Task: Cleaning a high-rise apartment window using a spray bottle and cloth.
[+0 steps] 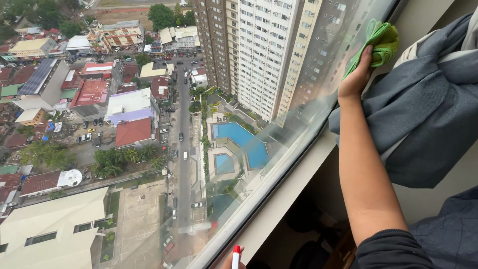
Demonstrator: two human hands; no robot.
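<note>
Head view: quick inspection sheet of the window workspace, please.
Surface: window glass, hazy where the hand works; pale sill below.
Job's things: green cloth pressed to the glass; red-and-white bottle tip at bottom edge.
Clutter: grey curtain bunched at right.
Grippers: right hand pressing the cloth; left hand barely in view, around the bottle tip.
Cables: nothing seen.
Surroundings: high-rise view over towers, pool, streets.

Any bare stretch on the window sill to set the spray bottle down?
Sill looks bare from below the right hand with the green cloth down to the spray bottle in the left hand. Crowded up right: grey curtain bunches there.
</note>
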